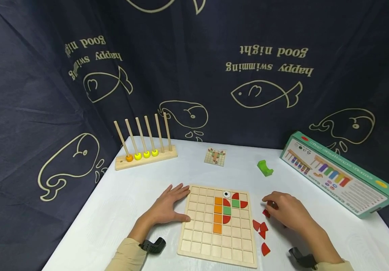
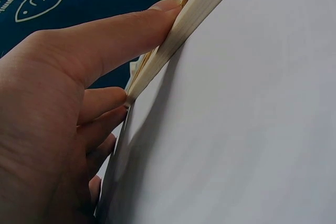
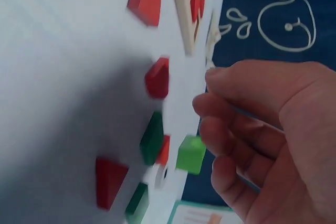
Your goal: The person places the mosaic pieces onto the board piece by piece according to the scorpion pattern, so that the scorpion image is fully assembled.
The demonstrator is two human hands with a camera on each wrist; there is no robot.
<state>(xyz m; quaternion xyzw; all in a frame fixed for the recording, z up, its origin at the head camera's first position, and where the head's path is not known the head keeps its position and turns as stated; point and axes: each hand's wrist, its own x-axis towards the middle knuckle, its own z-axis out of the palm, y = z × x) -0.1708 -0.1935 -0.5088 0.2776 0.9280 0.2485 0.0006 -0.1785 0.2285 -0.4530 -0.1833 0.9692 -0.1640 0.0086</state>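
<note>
"Where's the board?"

"The grid board (image 1: pixel 196 233) lies flat on the desk (image 1: pixel 157 256), and the left hand (image 1: pixel 167 206) touches its left edge, thumb on the rim, grip spread wide."

"And the right hand (image 1: pixel 287 212)?"

"Just off the board's right side, above the loose pieces. Its fingers are loosely bent, the grip narrow, with nothing held (the view at that wrist shows a gap below the fingertips). Under it I see a red piece (image 3: pixel 157 78) and a green piece (image 3: pixel 152 139); more red wedges (image 1: pixel 265 249) lie nearer the person."

"What's on the grid?"

"A column of four orange squares (image 1: pixel 218 219), two green squares (image 1: pixel 227 210), four red quarter-rounds (image 1: pixel 243 204) and an eye piece (image 1: pixel 226 194) in the top row."

"Anything behind?"

"A patterned card (image 1: pixel 215 157), a bright green block (image 1: pixel 265 168), a peg stand (image 1: pixel 147 159) at the left, and a long box (image 1: pixel 338 177) at the right."
</note>
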